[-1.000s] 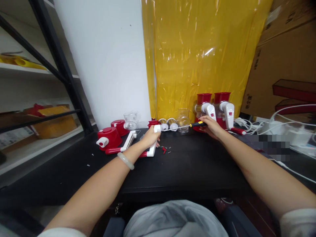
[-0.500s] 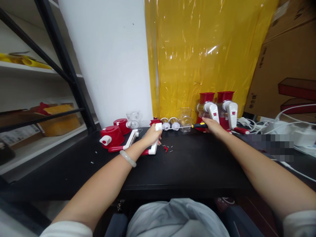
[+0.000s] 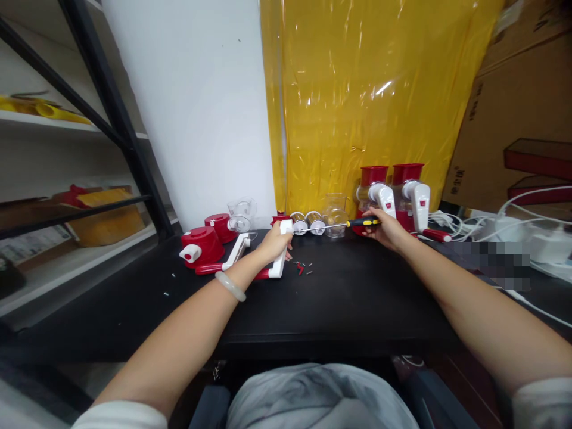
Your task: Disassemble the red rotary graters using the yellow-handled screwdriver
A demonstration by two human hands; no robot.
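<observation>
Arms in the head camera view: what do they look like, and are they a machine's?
No, a person's. The left hand and right hand are ungloved. A smooth, pale, rounded bangle circles the left wrist. The left sleeve and right sleeve look whitish and short.

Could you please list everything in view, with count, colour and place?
Screwdriver: one, black and yellow, centre right
Loose cranks: two, white and red, centre and left
Loose bases: two, red, left
Loose housings: two, clear, back
Drums: two, white and gold, back centre
Red parts: count unclear, back centre
Graters: two, red and white, back right
Small part: one, red, centre
Pins: several, grey, centre
Cables: several, white, far right
Table: one, black, front
Sheet: one, yellow, behind
Panel: one, white, back left
Carton: one, brown, back right
Rack: one, black, far left
Left hand: one, bare, on crank
Right hand: one, bare, on screwdriver
</observation>
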